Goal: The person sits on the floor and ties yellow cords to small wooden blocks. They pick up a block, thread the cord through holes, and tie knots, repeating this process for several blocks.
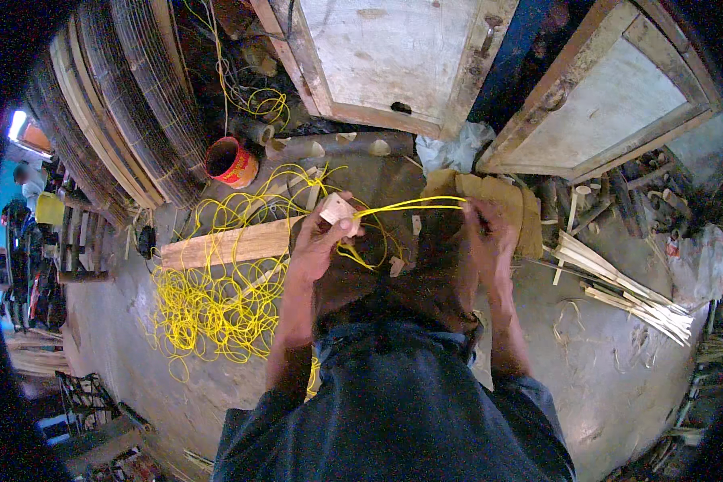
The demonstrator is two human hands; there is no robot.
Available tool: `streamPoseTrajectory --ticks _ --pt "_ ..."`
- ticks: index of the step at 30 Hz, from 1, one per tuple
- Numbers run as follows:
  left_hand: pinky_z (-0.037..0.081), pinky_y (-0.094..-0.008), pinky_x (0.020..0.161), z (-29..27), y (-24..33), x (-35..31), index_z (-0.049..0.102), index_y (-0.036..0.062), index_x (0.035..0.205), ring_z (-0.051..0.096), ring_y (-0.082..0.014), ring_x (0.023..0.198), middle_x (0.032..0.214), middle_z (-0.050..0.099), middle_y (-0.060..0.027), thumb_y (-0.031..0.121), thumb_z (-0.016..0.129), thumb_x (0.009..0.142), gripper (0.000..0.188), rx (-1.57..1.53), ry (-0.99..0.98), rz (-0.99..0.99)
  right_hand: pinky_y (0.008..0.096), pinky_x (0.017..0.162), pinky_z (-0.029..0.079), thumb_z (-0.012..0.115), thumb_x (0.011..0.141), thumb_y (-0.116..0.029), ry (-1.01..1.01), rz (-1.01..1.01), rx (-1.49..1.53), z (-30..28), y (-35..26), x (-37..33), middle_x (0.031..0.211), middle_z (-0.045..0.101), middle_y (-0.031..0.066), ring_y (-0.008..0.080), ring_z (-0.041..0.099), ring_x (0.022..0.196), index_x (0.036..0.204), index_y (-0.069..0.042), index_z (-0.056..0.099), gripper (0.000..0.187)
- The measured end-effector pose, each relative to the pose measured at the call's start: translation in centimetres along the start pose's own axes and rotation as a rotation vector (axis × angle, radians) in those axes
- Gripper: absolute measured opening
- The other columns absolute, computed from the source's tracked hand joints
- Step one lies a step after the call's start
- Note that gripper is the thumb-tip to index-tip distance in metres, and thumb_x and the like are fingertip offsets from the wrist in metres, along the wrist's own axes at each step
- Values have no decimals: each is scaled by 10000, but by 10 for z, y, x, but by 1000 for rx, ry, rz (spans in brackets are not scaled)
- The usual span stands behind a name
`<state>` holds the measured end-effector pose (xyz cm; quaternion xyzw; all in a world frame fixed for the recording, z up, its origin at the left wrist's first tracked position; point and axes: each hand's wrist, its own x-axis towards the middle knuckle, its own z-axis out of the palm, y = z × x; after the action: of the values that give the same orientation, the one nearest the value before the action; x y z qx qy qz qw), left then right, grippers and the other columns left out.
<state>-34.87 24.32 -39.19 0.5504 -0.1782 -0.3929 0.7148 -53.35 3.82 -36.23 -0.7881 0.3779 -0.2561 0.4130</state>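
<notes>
Near the centre of the frame, a small wooden block [339,207] is gripped by the left hand [320,247], its fingers closed around the sides. From the block, yellow cord [410,204] is drawn out to the right in a doubled, nearly straight length. The cord's far end is pinched between the fingers of the right hand [492,230], right of centre; the exact placing of those fingertips is blurred and cannot be told. Both forearms are seen rising from the lower edge, beside a dark shirt [394,402]

Left of centre, a loose yellow tangle [209,321] is spread over the floor [554,361], with loops thrown across a wooden plank [225,243] that is laid at a slight slant. Above the plank, a red bucket [234,165] is seen, tilted, its mouth turned upward

Upper left of the frame is filled by tall curved slatted rolls [140,88]. At upper centre and upper right, two framed panels [386,64] are stood. At right of the frame, pale split strips [631,293] are laid in a fanned bundle on the floor
</notes>
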Motion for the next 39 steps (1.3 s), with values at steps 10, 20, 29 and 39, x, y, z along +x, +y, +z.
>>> streamPoseTrajectory --ticks 10,20,29,39 --pt "448 -229 680 -19 -1 1 484 78 1322 552 -94 846 1014 605 3 275 667 859 536 93 53 51 334 717 495 546 910 -202 140 557 1465 -17 -23 12 905 616 33 178 572 831 844 -115 541 109" --pt "462 -288 795 31 7 -6 505 108 1251 558 -131 952 1103 593 -20 471 500 930 485 -84 118 -198 337 666 515 515 920 -84 -313 -182 280 19 -44 -1 935 647 124 216 651 835 1127 -35 510 213" --pt "474 -333 890 36 -5 -3 450 80 1324 534 -179 1043 1169 553 -55 478 468 939 555 -136 23 -162 414 657 511 571 876 -60 -255 -233 209 48 -42 -12 892 625 181 368 643 802 1013 -25 516 151" --pt "407 -293 921 40 -4 -5 438 64 1344 503 -167 1084 1226 524 -62 476 486 933 584 -73 20 -193 414 696 507 606 845 -63 -200 -290 156 57 -36 -15 903 627 162 363 633 824 996 -30 521 176"
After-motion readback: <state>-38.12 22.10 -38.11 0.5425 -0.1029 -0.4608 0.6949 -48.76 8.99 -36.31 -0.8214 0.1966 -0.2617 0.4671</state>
